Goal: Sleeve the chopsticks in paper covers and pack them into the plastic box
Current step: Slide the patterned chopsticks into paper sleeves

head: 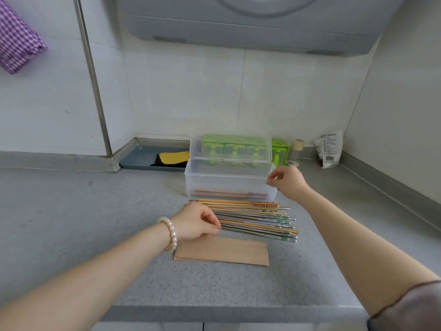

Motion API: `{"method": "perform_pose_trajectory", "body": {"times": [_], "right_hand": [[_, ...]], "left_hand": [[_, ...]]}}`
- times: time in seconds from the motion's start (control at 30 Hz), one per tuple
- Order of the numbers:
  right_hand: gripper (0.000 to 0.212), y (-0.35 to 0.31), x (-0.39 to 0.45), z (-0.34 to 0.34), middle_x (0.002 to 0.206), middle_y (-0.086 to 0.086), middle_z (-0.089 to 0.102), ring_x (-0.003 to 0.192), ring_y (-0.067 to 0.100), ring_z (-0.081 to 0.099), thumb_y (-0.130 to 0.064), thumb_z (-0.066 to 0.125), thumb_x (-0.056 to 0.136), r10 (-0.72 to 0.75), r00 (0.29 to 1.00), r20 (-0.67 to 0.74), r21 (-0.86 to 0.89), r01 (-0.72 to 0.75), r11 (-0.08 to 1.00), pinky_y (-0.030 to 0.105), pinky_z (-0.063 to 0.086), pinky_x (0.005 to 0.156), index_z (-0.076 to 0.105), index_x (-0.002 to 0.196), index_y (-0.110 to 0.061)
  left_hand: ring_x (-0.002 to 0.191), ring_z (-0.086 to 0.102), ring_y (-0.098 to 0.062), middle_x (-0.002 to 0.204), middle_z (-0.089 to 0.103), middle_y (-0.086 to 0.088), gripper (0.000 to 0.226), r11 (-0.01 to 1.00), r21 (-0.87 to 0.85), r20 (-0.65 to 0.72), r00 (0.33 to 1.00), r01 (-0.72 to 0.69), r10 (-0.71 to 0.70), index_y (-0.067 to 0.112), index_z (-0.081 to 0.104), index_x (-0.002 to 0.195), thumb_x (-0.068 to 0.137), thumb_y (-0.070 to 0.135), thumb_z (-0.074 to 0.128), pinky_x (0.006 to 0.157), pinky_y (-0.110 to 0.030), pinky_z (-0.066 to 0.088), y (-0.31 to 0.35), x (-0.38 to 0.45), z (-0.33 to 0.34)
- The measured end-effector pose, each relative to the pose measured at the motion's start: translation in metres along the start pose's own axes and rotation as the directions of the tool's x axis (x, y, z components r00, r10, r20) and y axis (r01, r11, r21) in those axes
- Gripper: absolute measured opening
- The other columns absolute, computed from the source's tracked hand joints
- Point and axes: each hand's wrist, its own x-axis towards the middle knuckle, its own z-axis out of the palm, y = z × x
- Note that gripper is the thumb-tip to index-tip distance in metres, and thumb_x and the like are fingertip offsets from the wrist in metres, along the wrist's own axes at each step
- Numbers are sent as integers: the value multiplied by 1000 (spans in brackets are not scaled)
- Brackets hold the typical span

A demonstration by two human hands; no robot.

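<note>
Left hand [196, 220] is curling fingers onto the chopsticks [253, 219] between box [230, 181] and covers [223, 250]; right hand [287, 181], loosely curled and seemingly empty, is at the box's end. Pick a matched pair, align tips, then sleeve.

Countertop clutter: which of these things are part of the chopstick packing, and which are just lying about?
Part of the job: loose chopsticks, paper covers, clear plastic box.

Just lying about: green holder, small jar, white packet, grey tray with cloth.
</note>
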Motion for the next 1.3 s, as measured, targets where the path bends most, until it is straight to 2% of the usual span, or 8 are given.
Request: {"method": "perform_pose_trajectory", "body": {"times": [0.07,0.17,0.3,0.43,0.6,0.73,0.87,1.3], "right_hand": [[8,20,-12,6,65,-2,58,59,12,52,-18,69,82,10,982,187,-146,17,989,19,40,52,69,86,-10],[11,27,-11,12,69,-1,62,61,11,55,-22,71,80,20,956,294,-189,38,981,20,44,58,69,84,-12],[11,37,-10,17,83,1,64,76,17,58,-21,69,81,9,970,243,-262,57,963,27,47,69,68,89,-13],[13,51,-2,18,96,7,68,82,20,60,-9,60,86,38,995,89,-293,-11,956,28,49,72,69,94,-13],[14,60,5,32,97,6,69,82,20,59,-12,57,88,4,997,78,-307,20,952,30,51,77,70,93,-15],[11,60,10,40,99,7,66,87,23,60,-17,59,88,-12,994,111,-363,51,930,33,53,79,69,94,-17],[8,58,14,37,99,6,64,88,22,58,-19,62,87,-22,986,166,-388,86,918,31,50,79,66,93,-16],[5,64,14,30,80,-3,58,80,16,55,-21,68,82,5,973,232,-247,53,968,25,42,71,66,83,-17]], "left_hand": [[82,59,-9,84,62,9,14,989,137,13,999,-52,50,21,68,87,75,23,74,74,-19,49,2,1,2],[91,52,-6,98,56,11,36,941,329,92,994,-82,54,24,64,101,70,35,78,79,-20,44,5,0,6],[92,49,-7,101,52,10,49,897,434,162,987,-82,12,24,58,108,66,36,80,77,-20,42,4,0,9],[83,52,-7,92,56,9,39,928,362,156,987,-88,32,20,61,100,68,28,80,78,-21,48,-1,1,16],[71,54,-1,75,59,14,16,964,246,111,991,-106,81,25,62,76,72,26,78,68,-15,47,-3,4,13],[79,57,-5,77,59,14,11,966,236,61,994,-107,95,16,70,87,79,24,71,69,-12,45,-3,6,12],[71,50,0,77,56,14,7,964,239,0,993,-115,119,17,69,88,83,21,67,64,-11,41,-5,5,16],[79,53,-2,82,57,13,8,962,210,21,985,-173,172,25,63,81,85,19,64,70,-13,42,-9,10,16]]}}
